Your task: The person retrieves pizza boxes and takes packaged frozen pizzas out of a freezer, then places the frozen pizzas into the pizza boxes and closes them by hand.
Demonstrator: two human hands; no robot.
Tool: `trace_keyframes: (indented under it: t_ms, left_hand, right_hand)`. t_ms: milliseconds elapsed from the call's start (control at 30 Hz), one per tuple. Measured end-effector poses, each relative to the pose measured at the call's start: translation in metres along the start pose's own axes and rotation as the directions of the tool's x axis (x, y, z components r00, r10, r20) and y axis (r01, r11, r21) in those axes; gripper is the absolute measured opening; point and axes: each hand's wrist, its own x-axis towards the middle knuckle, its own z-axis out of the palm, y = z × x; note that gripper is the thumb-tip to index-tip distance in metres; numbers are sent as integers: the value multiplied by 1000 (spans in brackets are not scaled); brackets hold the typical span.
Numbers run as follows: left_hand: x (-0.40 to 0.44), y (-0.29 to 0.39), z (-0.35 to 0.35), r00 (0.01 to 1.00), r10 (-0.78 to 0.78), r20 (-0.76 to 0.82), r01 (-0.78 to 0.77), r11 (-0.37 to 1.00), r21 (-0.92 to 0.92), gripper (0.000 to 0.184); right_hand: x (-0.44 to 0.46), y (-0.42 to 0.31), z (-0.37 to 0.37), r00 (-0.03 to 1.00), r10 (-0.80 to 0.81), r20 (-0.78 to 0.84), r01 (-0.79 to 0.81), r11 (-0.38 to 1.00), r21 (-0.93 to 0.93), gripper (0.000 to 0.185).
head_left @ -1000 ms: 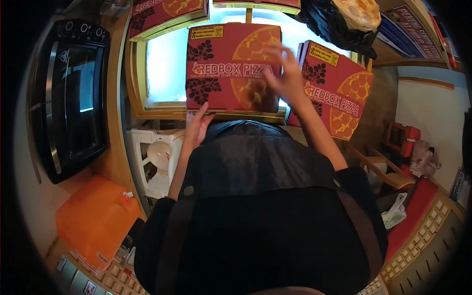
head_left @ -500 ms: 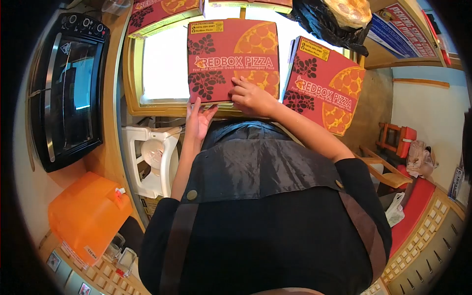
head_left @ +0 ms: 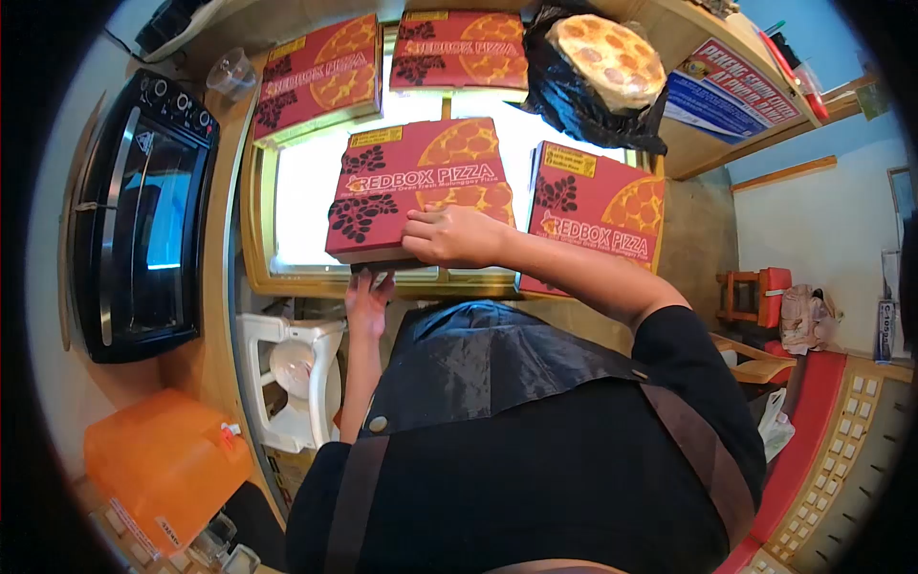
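A red pizza box (head_left: 382, 187) sits in the middle over a lit white surface, its front edge raised a little. My right hand (head_left: 454, 236) has its fingers curled over the front edge of this box, pressed on the lid. Beneath the same edge, my left hand (head_left: 369, 301) touches the underside with its fingertips, palm up. Another red box (head_left: 602, 215) lies to the right, turned slightly. Two more stand behind, a left one (head_left: 320, 77) and a middle one (head_left: 457, 48).
A pizza (head_left: 607, 59) rests on black plastic (head_left: 564, 105) at the back right. The black oven (head_left: 148, 210) stands left, above an orange container (head_left: 163, 459). Below the yellow frame (head_left: 316, 287) is a white plastic chair (head_left: 287, 421). A clear cup (head_left: 229, 72) sits back left.
The view has tilted to show more of the back. My right hand has come down onto the middle box and curled over its front edge, which has lifted; my left hand has moved beneath it.
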Motion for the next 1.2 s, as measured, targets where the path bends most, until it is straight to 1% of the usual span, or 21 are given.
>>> trace_keyframes:
  t_ms: [100, 167, 200, 267, 300, 333, 367, 400, 433, 467, 500, 533, 600, 633, 700, 767, 867, 900, 1000, 1133, 1200]
  left_hand:
    - [-6, 4, -10, 995, -102, -10, 103, 993, 55, 35]
    - [-11, 6, -6, 995, -92, 34, 90, 995, 49, 35]
    - [-13, 6, -4, 995, -90, 51, 88, 995, 47, 35]
    - [-13, 4, -7, 992, -117, 44, 112, 987, 113, 35]
    - [-13, 5, -10, 991, -130, 36, 123, 981, 149, 35]
    - [-14, 5, -8, 989, -148, 12, 144, 976, 163, 36]
    - [-14, 7, -6, 987, -160, 9, 156, 972, 178, 37]
    - [-15, 7, -6, 985, -173, 4, 169, 967, 191, 37]
    - [-16, 8, -5, 983, -186, -4, 183, 962, 202, 37]
    - [-17, 10, -3, 979, -200, -45, 205, 948, 243, 39]
    - [-17, 12, -2, 975, -218, -49, 223, 933, 282, 40]
    - [-16, 15, -2, 970, -236, -55, 241, 917, 319, 42]
    - [-15, 21, 2, 960, -259, -106, 278, 841, 463, 46]
    - [-15, 27, 6, 954, -258, -150, 297, 769, 567, 48]
    - [-15, 38, 15, 959, -210, -190, 282, 650, 706, 52]
    - [-16, 46, 22, 974, -138, -178, 224, 570, 790, 55]
    - [4, 46, -9, 994, 18, -110, 92, 418, 904, 53]
    - [9, 48, -13, 993, 60, -104, 68, 434, 898, 53]
    - [21, 54, -22, 982, 165, -93, 8, 452, 892, 50]
    - [28, 58, -15, 976, 203, -75, -42, 515, 856, 45]
    - [31, 58, -14, 970, 238, -51, -79, 505, 859, 41]
  right_hand:
    - [23, 2, -71, 982, 189, 1, -184, 958, -219, 17]
    - [38, 35, -104, 858, 514, -26, -501, 823, -268, 18]
    - [36, 56, -125, 889, 304, -343, -432, 806, -404, 16]
    - [37, 116, -154, 713, 273, -646, -648, 608, -458, 10]
    - [31, 132, -176, 645, 369, -669, -720, 588, -370, 19]
    - [22, 154, -186, 510, 415, -754, -782, 589, -205, 20]
    - [5, 181, -191, 417, 306, -856, -776, 610, -160, 25]
    - [-14, 192, -194, 255, 388, -886, -734, 674, 84, 28]
    - [-41, 211, -194, 79, 748, -659, -584, 571, 577, 40]
    - [-78, 266, -168, -170, 564, -808, -598, 593, 539, 30]
    - [-107, 270, -158, -396, 686, -611, -496, 400, 771, 32]
    - [-125, 249, -156, -484, 786, -385, -341, 236, 910, 31]
    - [-202, 318, -95, -676, 673, -300, -70, 346, 936, 46]
    - [-231, 328, -75, -775, 621, -120, 6, 196, 980, 49]
    - [-234, 316, -75, -816, 565, 122, 168, 29, 985, 50]
    - [-201, 259, -95, -745, 619, 248, 292, -32, 956, 50]
    - [-217, 280, -87, -688, 637, 348, 414, -49, 909, 50]
    - [-217, 282, -88, -677, 636, 370, 442, -50, 896, 49]
    - [-240, 314, -79, -564, 728, 391, 465, -112, 878, 46]
    - [-209, 294, -96, -711, 591, 381, 365, -152, 918, 42]
    - [-211, 289, -100, -664, 648, 372, 314, -209, 926, 42]
